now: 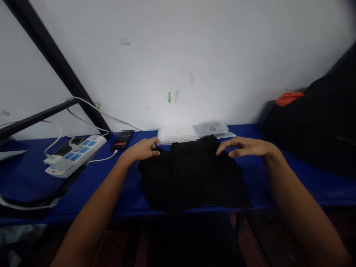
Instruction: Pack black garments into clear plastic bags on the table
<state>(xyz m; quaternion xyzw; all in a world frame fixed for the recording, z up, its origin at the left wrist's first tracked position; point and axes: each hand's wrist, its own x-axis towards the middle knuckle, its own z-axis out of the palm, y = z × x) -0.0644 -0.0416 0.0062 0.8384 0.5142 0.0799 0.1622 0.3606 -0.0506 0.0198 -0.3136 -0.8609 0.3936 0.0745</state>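
So the blue table [91, 202] had a white power strip [79, 157] on the left with blue sockets and a plug or two in it, plus a phone [122, 140] near it, screen lit and a white cable [104, 160] plugged in. Two pale packets [178, 133] lay side by side at the back, near a white wall [222, 55] dotted with scraps, one green. Big black heap [314, 129] sat over on the right, something orange [289, 99] by its upper edge.
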